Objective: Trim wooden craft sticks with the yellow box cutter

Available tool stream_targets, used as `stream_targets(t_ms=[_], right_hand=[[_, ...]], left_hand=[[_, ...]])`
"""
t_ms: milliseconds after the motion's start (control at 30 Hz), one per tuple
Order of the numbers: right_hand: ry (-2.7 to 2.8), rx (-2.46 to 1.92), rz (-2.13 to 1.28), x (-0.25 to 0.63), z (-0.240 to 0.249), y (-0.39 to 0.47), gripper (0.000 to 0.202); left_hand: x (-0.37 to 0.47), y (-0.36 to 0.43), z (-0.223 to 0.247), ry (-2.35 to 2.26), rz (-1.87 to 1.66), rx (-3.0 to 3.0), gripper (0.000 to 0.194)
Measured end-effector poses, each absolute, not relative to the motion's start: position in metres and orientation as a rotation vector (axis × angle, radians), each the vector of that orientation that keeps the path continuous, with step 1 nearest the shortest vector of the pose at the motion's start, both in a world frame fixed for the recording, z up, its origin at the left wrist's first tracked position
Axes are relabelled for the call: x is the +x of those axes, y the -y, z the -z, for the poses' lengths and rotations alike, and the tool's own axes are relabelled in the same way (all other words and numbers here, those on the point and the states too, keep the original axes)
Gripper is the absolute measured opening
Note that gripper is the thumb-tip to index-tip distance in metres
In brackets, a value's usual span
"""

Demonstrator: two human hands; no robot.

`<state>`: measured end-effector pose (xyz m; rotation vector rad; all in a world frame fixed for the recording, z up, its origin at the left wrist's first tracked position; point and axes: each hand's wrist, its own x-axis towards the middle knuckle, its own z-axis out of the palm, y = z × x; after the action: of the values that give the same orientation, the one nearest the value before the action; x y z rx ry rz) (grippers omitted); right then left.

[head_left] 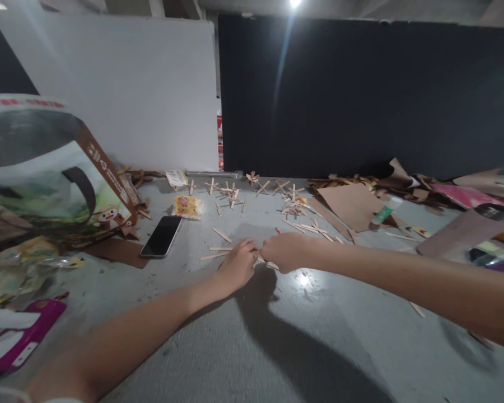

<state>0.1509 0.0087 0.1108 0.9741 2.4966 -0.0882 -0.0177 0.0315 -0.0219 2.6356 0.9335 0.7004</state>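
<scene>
A: What are the hands doing in the head view?
B: The left hand [240, 263] and right hand [282, 252] nearly meet over the grey counter [185, 358], both with fingers curled in narrow. I can't tell whether either one grips anything.
A: And the flat, pale wooden sticks [215, 256]?
B: A few lie loose just left of the left hand, and one end shows beneath the right. Beyond the hands, crossed wooden sticks [234, 197] sit in small clusters.
A: What's on the left?
B: A black-screened phone [162, 237] near a yellow wrapped packet [187, 207], with a magenta plastic object [36, 333] closer in.
A: And the right?
B: A flat brown cardboard piece [348, 202], with a white-and-green tube [385, 211] at its right side, and heaped brown scraps [420, 193] behind.
</scene>
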Motion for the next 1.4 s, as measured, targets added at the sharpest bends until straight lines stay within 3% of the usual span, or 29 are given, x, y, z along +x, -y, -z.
stream_targets(t_ms=[133, 567, 767, 833, 933, 1133, 1400], right_hand=[[-2.405, 0.943, 0.016, 0.150, -0.114, -0.007, 0.025], [-2.435, 0.919, -0.023, 0.160, -0.110, -0.006, 0.033], [-2.421, 0.936, -0.020, 0.160, -0.109, -0.005, 0.031], [-2.416, 0.943, -0.015, 0.159, -0.110, -0.004, 0.030], [-2.399, 0.955, -0.012, 0.158, -0.111, -0.003, 0.030], [-2.393, 0.960, -0.013, 0.153, -0.113, -0.002, 0.029], [-2.402, 1.004, 0.003, 0.152, -0.113, -0.005, 0.033]], left_hand=[[-0.017, -0.023, 0.016, -0.976, -0.775, 2.542, 0.027], [-0.011, 0.000, 0.012, -1.206, -0.875, 2.265, 0.034], [-0.019, -0.027, 0.013, -0.976, -0.730, 2.552, 0.067], [-0.019, -0.029, 0.017, -0.899, -0.660, 2.655, 0.070], [-0.020, -0.028, 0.020, -0.925, -0.671, 2.690, 0.063], [-0.020, -0.026, 0.017, -0.941, -0.778, 2.578, 0.030], [-0.011, -0.021, 0.019, -0.960, -0.854, 2.227, 0.036]])
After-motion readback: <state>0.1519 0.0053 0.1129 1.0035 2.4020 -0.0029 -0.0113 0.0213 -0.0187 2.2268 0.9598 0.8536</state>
